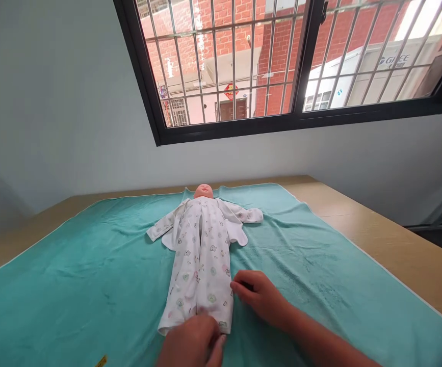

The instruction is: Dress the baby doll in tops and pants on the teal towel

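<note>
A doll (pixel 204 191) lies on its back, its head toward the wall. It is dressed in a white printed baby top (pixel 249 214) with the sleeves spread out to both sides. White baby trousers (pixel 213 265) with small animal prints lie along its body, their hems toward me. My right hand (pixel 261 295) pinches the right side edge of the trousers, fingers curled in. At the bottom hem, my left hand (pixel 193 340) has its fingers closed on the cloth; it is slightly blurred, and the fingertips are partly hidden. The doll's legs are out of sight.
A teal blanket (pixel 102 270) with wrinkles covers most of the wooden table (pixel 366 229). A small yellow object (pixel 101 361) shows at the bottom edge. Behind the table stand a pale wall (pixel 71 112) and a dark-framed window (pixel 236 131) with metal bars outside.
</note>
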Demonstrator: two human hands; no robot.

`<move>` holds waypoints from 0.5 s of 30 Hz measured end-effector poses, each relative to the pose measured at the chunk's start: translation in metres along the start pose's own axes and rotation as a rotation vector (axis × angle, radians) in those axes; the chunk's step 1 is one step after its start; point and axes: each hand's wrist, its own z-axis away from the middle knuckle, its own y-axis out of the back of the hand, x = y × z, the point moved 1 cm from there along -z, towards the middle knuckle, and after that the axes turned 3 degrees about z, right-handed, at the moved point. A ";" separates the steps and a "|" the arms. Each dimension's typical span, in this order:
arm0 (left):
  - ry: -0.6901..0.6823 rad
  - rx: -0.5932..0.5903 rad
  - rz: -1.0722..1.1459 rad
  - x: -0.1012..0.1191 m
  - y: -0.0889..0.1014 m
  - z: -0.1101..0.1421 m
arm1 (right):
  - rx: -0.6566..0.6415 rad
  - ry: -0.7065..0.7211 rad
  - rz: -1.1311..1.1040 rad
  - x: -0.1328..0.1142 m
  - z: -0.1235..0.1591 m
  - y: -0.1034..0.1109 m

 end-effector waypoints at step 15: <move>0.576 0.370 0.100 -0.183 0.038 -0.148 | 0.452 -0.416 0.274 0.065 -0.133 0.058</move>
